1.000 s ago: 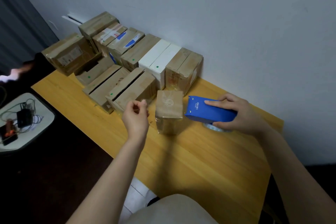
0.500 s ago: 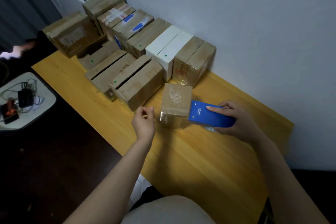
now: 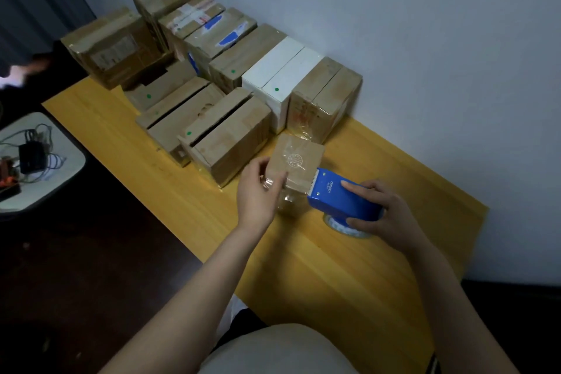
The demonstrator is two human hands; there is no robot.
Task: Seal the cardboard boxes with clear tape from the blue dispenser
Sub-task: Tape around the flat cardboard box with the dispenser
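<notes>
Our left hand grips the near left corner of the small box, which stands on the yellow table just near of the stacked boxes. We should brace the box firmly and press the clear tape flat (it looks crinkled there). Meanwhile the blue dispenser, its teeth at the box's right edge, should pull taut in our right hand, which clasps it. We cannot tell where the tape ends, and the roll is mostly hidden beneath the dispenser.

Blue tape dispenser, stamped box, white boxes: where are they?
blue dispenser (image 3: 332,197): head view, its top cover.
stamped box (image 3: 299,161): head view, top face.
white boxes (image 3: 273,62): head view, left one's top.
</notes>
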